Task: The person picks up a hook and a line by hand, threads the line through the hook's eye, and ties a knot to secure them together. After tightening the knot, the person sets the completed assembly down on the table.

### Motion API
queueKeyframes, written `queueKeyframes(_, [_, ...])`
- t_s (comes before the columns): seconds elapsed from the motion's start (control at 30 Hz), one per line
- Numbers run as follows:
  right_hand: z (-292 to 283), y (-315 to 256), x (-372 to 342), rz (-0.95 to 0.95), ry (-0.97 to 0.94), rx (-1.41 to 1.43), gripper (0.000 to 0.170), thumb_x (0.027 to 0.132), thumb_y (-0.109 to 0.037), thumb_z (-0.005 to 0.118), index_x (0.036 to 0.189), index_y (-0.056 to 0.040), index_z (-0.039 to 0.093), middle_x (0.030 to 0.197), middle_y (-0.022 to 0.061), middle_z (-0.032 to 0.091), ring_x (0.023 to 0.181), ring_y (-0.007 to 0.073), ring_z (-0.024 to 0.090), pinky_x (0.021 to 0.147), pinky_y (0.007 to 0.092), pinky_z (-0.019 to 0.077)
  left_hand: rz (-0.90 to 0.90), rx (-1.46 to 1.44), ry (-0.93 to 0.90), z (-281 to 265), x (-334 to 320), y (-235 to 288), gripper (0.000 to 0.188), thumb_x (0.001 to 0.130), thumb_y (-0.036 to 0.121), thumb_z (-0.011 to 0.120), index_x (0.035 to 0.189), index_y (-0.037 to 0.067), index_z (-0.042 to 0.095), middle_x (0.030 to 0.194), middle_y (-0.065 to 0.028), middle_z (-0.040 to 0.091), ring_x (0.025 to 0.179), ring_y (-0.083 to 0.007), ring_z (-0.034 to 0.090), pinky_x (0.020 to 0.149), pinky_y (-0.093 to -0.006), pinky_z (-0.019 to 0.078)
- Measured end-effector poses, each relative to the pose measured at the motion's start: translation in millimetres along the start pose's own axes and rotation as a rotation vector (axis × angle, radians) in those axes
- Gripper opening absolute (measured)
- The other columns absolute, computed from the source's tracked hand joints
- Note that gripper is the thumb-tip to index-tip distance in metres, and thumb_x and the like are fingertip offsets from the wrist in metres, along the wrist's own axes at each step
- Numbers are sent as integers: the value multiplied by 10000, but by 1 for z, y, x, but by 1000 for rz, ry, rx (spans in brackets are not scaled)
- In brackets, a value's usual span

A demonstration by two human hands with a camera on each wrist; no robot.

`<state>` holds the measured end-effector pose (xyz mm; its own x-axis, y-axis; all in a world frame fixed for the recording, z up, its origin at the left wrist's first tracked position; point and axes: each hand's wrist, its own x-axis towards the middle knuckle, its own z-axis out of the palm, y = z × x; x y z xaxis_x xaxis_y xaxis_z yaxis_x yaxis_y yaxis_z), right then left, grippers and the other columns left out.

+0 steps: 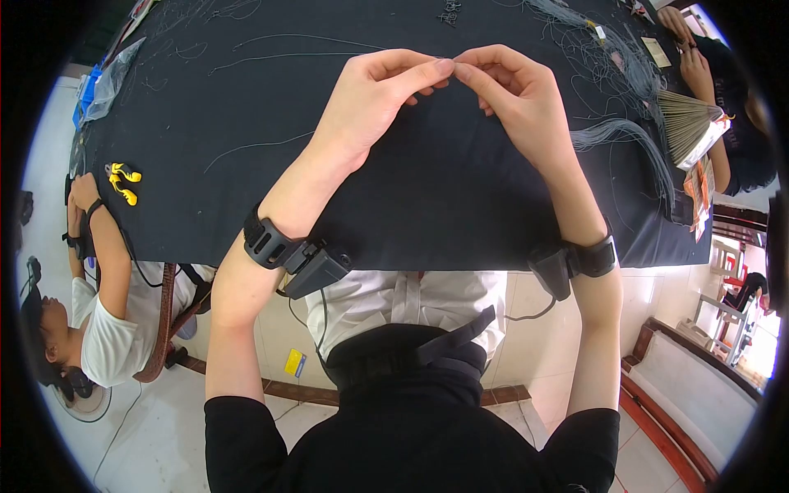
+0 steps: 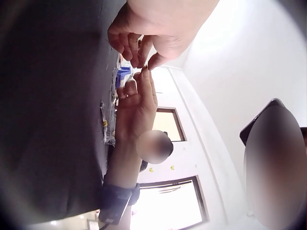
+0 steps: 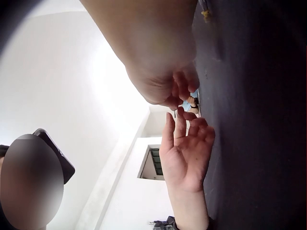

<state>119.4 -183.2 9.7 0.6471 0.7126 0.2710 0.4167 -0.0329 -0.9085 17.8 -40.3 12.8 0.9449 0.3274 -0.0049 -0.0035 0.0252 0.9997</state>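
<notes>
In the head view, the left hand [image 1: 374,99] and right hand [image 1: 526,103] meet at their fingertips above the black-covered table [image 1: 394,214]. A thin grey strand [image 1: 288,55] runs left across the cloth from the left hand, whose thumb and forefinger pinch it. Thumb and forefinger of the right hand pinch at the same spot; a tiny dark piece [image 3: 175,113] shows there in the right wrist view, too small to identify. The left wrist view shows the left hand [image 2: 158,36] above the right hand [image 2: 136,108], tips touching or nearly so.
Bundled grey strands [image 1: 633,140] and a fanned stack of cards [image 1: 690,127] lie at the right. Yellow-handled pliers [image 1: 123,182] and a clear plastic bag [image 1: 111,82] are at the left. Small dark pieces [image 1: 449,12] lie at the top. Other people sit at both sides.
</notes>
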Motion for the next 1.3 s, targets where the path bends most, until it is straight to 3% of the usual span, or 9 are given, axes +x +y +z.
queueKeyframes(0.8, [2, 5, -1, -8, -8, -16, 169, 792, -156, 622, 901, -26, 630, 683, 41, 611, 578, 68, 554, 527, 174, 414, 67, 61, -2, -2, 1, -5, 190, 837, 188, 581, 921, 37, 659, 820, -55, 638, 763, -109, 561, 707, -235, 424])
queueKeyframes(1.0, [-1, 5, 1, -55, -14, -85, 144, 787, -136, 627, 891, -36, 635, 674, 30, 604, 519, 61, 497, 497, 180, 406, 42, 22, -15, -3, 1, -4, 182, 828, 176, 594, 919, 31, 655, 823, -52, 636, 760, -102, 557, 709, -222, 423])
queueKeyframes(1.1, [-1, 2, -1, -65, -23, -120, 155, 803, -134, 599, 914, -30, 626, 705, 33, 609, 527, 61, 485, 500, 181, 406, 24, -13, -9, -2, 0, -4, 176, 818, 168, 606, 910, 25, 653, 818, -46, 633, 756, -96, 556, 707, -218, 424])
queueKeyframes(1.2, [2, 0, -2, 58, -53, 222, 182, 816, -121, 558, 947, -6, 608, 758, 48, 614, 577, 64, 502, 524, 175, 411, 91, -18, 21, 0, 1, -1, 153, 795, 137, 629, 877, 10, 654, 765, -31, 629, 710, -70, 555, 658, -192, 427])
queueKeyframes(1.23, [-2, -1, -1, 104, -130, 258, 277, 820, -88, 511, 1075, 17, 538, 916, 94, 598, 632, 90, 531, 562, 194, 441, 124, -16, 36, 1, 0, 0, 142, 786, 122, 639, 863, 4, 655, 739, -25, 628, 688, -58, 554, 634, -180, 429])
queueKeyframes(1.3, [-3, -5, -2, 161, -212, 391, 351, 816, -61, 495, 1157, 16, 467, 1028, 122, 553, 669, 113, 553, 580, 215, 460, 209, -25, -9, 2, -1, 3, 90, 797, 60, 621, 851, -12, 623, 754, -20, 617, 677, -37, 550, 610, -154, 425])
